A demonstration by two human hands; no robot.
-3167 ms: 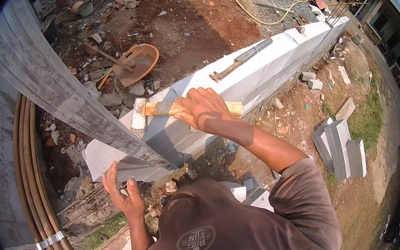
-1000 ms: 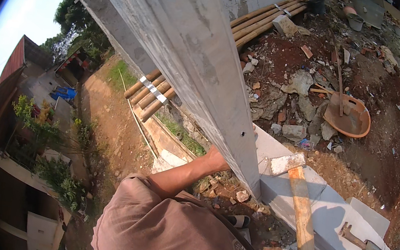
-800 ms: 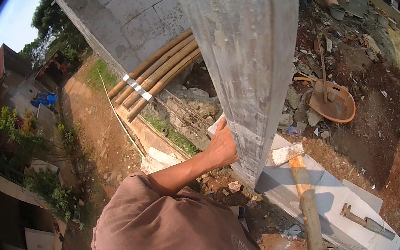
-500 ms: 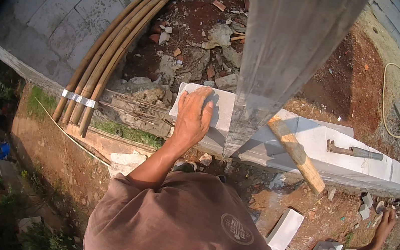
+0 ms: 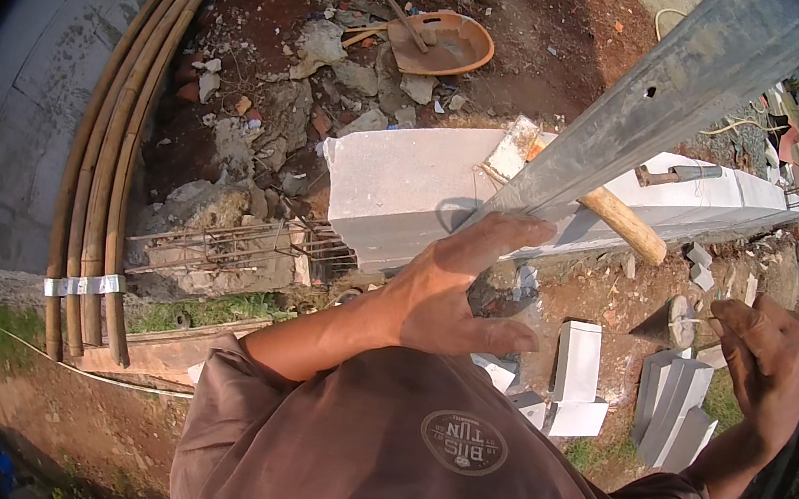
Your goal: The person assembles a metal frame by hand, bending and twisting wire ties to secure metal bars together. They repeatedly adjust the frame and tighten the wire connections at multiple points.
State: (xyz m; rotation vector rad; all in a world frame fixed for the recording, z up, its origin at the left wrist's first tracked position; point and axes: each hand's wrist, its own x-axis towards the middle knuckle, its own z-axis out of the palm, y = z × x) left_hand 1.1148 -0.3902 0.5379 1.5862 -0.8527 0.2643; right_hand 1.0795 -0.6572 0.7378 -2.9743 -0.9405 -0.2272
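My left hand (image 5: 459,293) is open beside the lower end of a grey metal post (image 5: 630,108), thumb and fingers apart. Whether it touches the post is unclear. Off to the right, my right hand (image 5: 764,358) is raised with fingers curled in a pinch. A thin pale piece shows at its fingertips, too small to name. Beyond the left hand runs a low wall of white blocks (image 5: 411,165), on which the post's shadow falls. A round wooden handle (image 5: 625,224) lies across the wall, passing behind the post. Further right on the wall rests a rusty tool with a grey grip (image 5: 687,173).
Bamboo poles (image 5: 113,161) bound with white tape stand at the left. An orange basin (image 5: 462,46) with a long-handled tool sits among rubble beyond the wall. Steel rods (image 5: 229,237) jut from the wall's left end. Loose white blocks (image 5: 578,364) lie on the near ground.
My left hand has left the block top and moved right and nearer, beside the post. The post now leans right in view. My right hand has risen closer. The view has shifted, revealing the basin.
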